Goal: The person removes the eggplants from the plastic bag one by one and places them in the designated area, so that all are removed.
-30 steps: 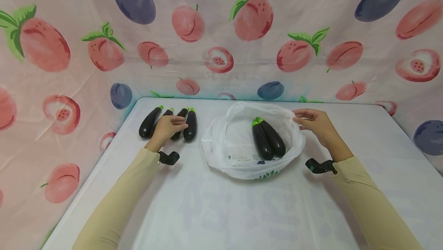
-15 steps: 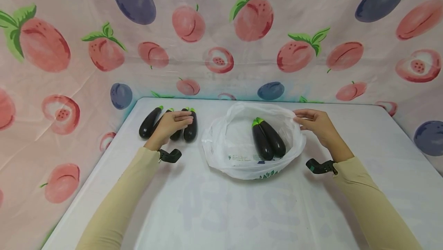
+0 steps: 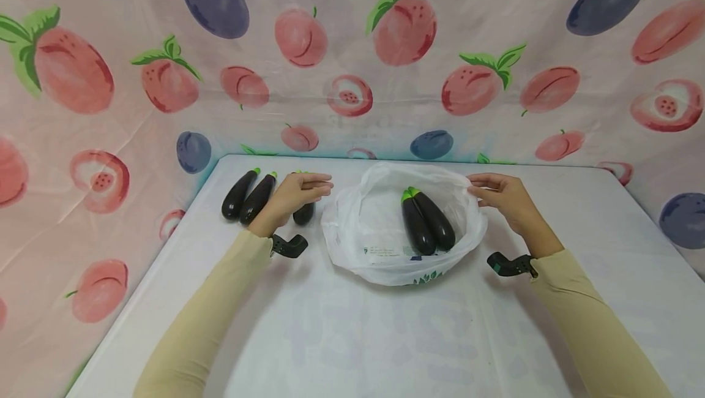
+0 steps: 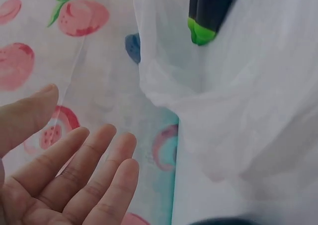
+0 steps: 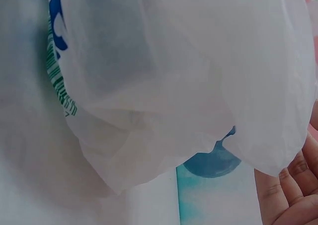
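Note:
My left hand is in the air, fingers extended and holding nothing, between the row of eggplants and the white plastic bag. In the left wrist view, its palm and spread fingers show bare. Behind it, one eggplant is partly covered; two more eggplants lie uncovered to the left. Inside the wide-mouthed bag, two dark eggplants with green caps lie side by side. My right hand pinches the bag's right rim; in the right wrist view its fingers are partly behind the plastic.
A white-covered table carries everything. Behind it and to the left hangs a fruit-printed cloth. Each wrist wears a black camera mount, such as the one on the left wrist.
The left hand has moved right, from over the eggplant row toward the bag, uncovering the second eggplant from the left. The right hand and the bag stay put.

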Tool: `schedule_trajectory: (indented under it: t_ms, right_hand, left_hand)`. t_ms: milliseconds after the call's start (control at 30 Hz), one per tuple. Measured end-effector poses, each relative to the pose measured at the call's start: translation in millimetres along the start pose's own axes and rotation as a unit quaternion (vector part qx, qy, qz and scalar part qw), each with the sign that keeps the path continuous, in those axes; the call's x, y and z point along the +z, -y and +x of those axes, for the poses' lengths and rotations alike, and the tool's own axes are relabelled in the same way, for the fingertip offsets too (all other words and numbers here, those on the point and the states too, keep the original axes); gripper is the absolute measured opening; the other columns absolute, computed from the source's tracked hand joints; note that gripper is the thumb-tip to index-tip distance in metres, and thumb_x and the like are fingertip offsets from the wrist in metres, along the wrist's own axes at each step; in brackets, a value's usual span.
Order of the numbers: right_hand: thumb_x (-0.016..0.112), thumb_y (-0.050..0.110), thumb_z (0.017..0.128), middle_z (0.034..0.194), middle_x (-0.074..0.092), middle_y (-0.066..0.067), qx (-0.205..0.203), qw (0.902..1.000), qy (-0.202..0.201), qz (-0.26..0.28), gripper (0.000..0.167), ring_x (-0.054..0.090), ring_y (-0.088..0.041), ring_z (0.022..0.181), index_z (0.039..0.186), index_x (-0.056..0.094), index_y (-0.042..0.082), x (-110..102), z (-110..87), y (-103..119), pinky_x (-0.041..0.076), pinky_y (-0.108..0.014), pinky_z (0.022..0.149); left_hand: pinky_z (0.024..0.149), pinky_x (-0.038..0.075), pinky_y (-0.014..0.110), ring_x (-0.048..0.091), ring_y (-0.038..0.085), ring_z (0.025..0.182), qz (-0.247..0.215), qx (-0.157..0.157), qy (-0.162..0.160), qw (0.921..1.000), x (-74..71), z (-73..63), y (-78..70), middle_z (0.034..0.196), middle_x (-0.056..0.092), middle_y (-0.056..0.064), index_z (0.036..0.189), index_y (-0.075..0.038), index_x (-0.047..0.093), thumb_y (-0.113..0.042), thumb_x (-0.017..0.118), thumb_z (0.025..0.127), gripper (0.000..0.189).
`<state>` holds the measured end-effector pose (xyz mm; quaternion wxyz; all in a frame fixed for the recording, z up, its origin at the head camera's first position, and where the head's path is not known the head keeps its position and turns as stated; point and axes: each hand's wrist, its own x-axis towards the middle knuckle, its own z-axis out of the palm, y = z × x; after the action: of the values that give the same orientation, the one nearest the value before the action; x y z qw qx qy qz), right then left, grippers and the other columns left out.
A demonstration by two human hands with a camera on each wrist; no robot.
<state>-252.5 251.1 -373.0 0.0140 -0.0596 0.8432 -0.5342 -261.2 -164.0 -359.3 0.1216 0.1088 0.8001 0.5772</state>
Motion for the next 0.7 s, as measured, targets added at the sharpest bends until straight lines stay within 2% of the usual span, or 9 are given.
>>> schedule_trajectory:
  t_ms: [300,433,700]
  right_hand:
    - [0.062,0.022,0.091,0.085,0.061,0.030,0.000,1.0000,0.000,0.003,0.049,0.060,0.010,0.081,0.129,0.050,-0.007,0.2,1.0,0.0,0.055,-0.016,0.071]
    - [0.062,0.022,0.091,0.085,0.061,0.029,-0.003,1.0000,0.001,0.006,0.048,0.061,0.009,0.081,0.129,0.050,-0.007,0.2,0.9,0.3,0.055,-0.016,0.071]
    - [0.063,0.022,0.091,0.084,0.061,0.029,0.001,1.0000,0.002,0.005,0.049,0.060,0.010,0.081,0.128,0.051,-0.007,-0.1,0.5,1.4,0.055,-0.015,0.071]
  left_hand:
    - [0.102,0.047,0.034,0.056,0.025,0.120,0.021,0.011,0.020,0.9995,19.9,10.9,-16.8,0.131,0.058,0.014,0.132,-0.006,0.053,-0.018,0.059,0.093,0.041]
    - [0.101,0.048,0.035,0.056,0.026,0.119,0.026,0.021,0.031,0.9990,29.3,15.5,-22.7,0.131,0.058,0.015,0.132,-0.004,0.053,-0.018,0.059,0.094,0.042]
    - [0.101,0.048,0.035,0.057,0.025,0.118,0.043,0.020,0.060,0.9971,51.0,29.6,-24.6,0.133,0.057,0.013,0.134,-0.003,0.051,-0.020,0.058,0.094,0.044]
